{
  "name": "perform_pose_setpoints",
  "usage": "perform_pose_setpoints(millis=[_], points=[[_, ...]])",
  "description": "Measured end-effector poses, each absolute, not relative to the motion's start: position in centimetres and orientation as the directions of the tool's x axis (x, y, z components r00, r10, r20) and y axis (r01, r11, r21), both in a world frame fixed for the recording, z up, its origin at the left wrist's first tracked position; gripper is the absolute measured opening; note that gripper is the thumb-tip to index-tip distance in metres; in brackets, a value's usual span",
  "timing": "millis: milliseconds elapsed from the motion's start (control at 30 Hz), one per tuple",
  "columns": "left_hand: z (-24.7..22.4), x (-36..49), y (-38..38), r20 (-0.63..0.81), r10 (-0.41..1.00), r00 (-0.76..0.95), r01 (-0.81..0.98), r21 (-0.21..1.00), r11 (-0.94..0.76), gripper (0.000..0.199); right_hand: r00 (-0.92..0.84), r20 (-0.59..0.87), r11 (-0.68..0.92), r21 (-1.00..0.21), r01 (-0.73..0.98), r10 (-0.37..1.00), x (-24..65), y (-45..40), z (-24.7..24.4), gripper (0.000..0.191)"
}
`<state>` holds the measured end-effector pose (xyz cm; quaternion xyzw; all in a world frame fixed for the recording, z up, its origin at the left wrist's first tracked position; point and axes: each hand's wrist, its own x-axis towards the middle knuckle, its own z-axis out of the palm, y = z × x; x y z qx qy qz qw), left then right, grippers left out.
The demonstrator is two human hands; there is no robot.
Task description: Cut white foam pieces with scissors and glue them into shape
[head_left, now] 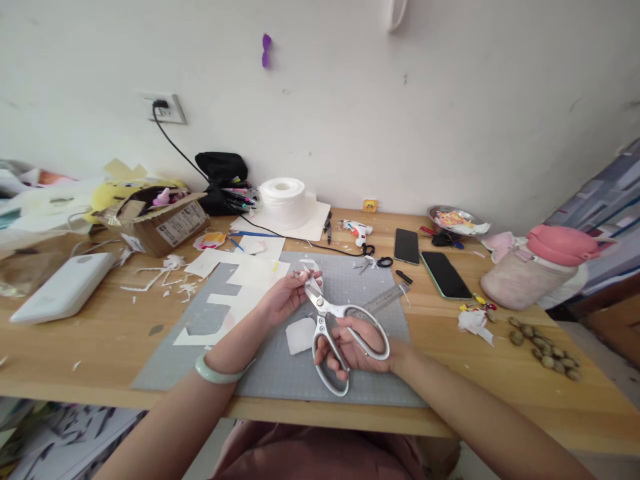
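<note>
Large silver scissors (321, 303) are held over the grey cutting mat (175, 367), their blades pointing up and away. My right hand (353, 343) has its fingers through the two handle loops, which are spread apart. At the blade tips, my left hand (290, 293) pinches a small whitish piece, too small to make out clearly. A white square pad (300, 335) lies on the mat just below the blades. To the left, cut white paper (245, 293) with notched edges rests on the mat. A metal ruler (383, 300) lies to the right of the scissors.
Behind the mat are a white roll (283, 207), a glue gun (361, 231) and small black scissors (377, 262). Two phones (445, 275) and a pink-lidded bottle (535, 270) stand or lie right. At left are a cardboard box (165, 223), a white device (65, 287) and paper scraps.
</note>
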<state>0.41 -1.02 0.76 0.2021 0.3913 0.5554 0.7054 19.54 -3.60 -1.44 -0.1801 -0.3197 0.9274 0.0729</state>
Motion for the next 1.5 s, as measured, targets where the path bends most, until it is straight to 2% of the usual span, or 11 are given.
perform_pose_setpoints(millis=[267,633,1067,1500], points=[[0.55,0.34,-0.91,-0.367,0.928,0.066,-0.569,0.75,0.338,0.016,-0.907,-0.321,-0.815,-0.578,-0.04,0.271,19.44,-3.3,-1.36,0.054],[0.74,0.26,-0.89,-0.439,0.898,0.016,-0.552,0.745,0.374,0.02,-0.878,-0.414,-0.852,-0.524,0.014,0.24,19.62,-3.2,-1.24,0.053],[0.14,0.04,-0.69,-0.396,0.918,0.017,-0.58,0.744,0.331,0.024,-0.846,-0.456,-0.839,-0.544,0.02,0.276,19.56,-3.4,-0.71,0.055],[0.01,0.09,-0.67,-0.358,0.933,0.028,-0.588,0.749,0.305,0.025,-0.856,-0.449,-0.859,-0.512,0.01,0.257,19.44,-3.41,-0.64,0.054]])
